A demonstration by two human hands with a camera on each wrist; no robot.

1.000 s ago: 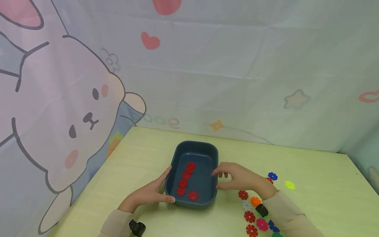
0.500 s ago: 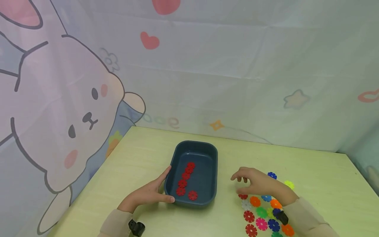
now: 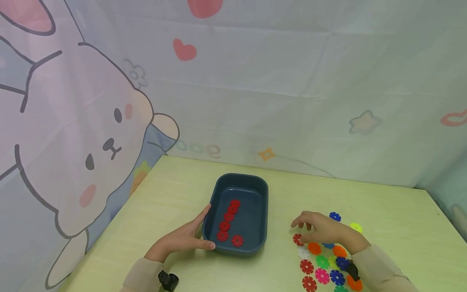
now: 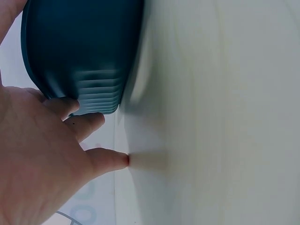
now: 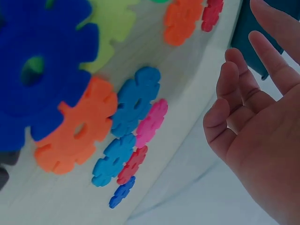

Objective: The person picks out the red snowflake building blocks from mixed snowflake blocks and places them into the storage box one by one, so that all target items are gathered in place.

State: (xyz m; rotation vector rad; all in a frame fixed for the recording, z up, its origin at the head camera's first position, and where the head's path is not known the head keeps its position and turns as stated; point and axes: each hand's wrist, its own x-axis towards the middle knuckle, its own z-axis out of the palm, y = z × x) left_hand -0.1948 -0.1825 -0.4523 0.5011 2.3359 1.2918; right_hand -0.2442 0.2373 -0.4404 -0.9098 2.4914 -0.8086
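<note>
On the pale green tabletop point(image 3: 394, 219) in front of me sits one dark blue tray point(image 3: 257, 243), and my left hand point(image 3: 182, 240) rests against its near left corner, thumb along the front wall and fingers straight along the left side, holding nothing else. Inside the tray I count six red snowflake discs point(image 3: 229, 217): five run in a slanted chain and one lies apart point(image 3: 237, 240) near the front wall. My right hand point(image 3: 321, 228) hovers to the right of the tray over a scatter of loose discs, its fingers loosely bent and relaxed, gripping nothing; the fingertips hang just above one red disc point(image 3: 298, 239) at the left edge of the scatter. Around it I can make out a white disc point(image 3: 303, 253), two more red ones point(image 3: 307, 266), a pink one point(image 3: 322, 275), a green one point(image 3: 322, 261), orange ones point(image 3: 314, 248), several blue ones point(image 3: 337, 277), and, farther back, a single blue disc point(image 3: 335, 216) and a single yellow disc point(image 3: 356, 227). My wrist and sleeve hide part of the pile, so I cannot give a full count of the loose discs.
</note>
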